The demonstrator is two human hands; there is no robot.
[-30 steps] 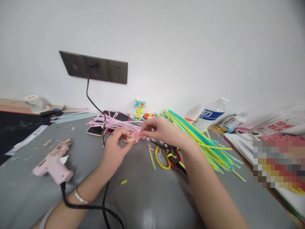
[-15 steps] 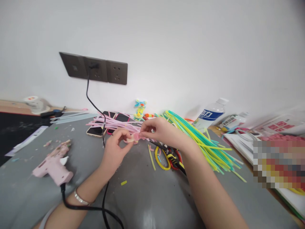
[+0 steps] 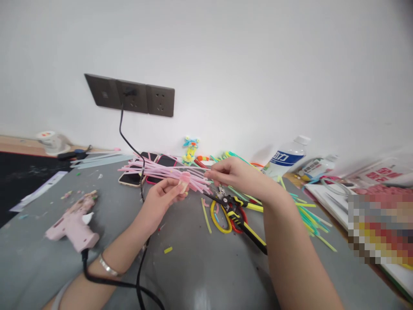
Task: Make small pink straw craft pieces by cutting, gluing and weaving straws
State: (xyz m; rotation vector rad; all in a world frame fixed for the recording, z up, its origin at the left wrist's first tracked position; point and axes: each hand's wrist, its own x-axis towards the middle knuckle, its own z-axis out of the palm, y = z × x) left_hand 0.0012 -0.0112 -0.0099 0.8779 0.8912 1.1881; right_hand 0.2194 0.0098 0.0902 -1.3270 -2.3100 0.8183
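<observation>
A small pink piece [image 3: 183, 182] is pinched between the thumb and fingers of the left hand [image 3: 160, 203], just in front of the pink straws [image 3: 155, 170], above the bench [image 3: 200, 267]. The right hand [image 3: 232, 175], fingers closed on a thin pink strip [image 3: 206, 173], is held just right of that piece. The piece appears only partly built, with the glue gun [image 3: 73, 223] laid aside well left of it.

Two bare forearms and hands, no sleeves visible as far back from the fingers as the view reaches. The left hand [image 3: 159, 202] has a thin silver bangle [image 3: 107, 266] at the wrist, well behind its fingers; the right hand [image 3: 237, 174] shows no ring, watch or band, and its short nails look unpainted.
</observation>
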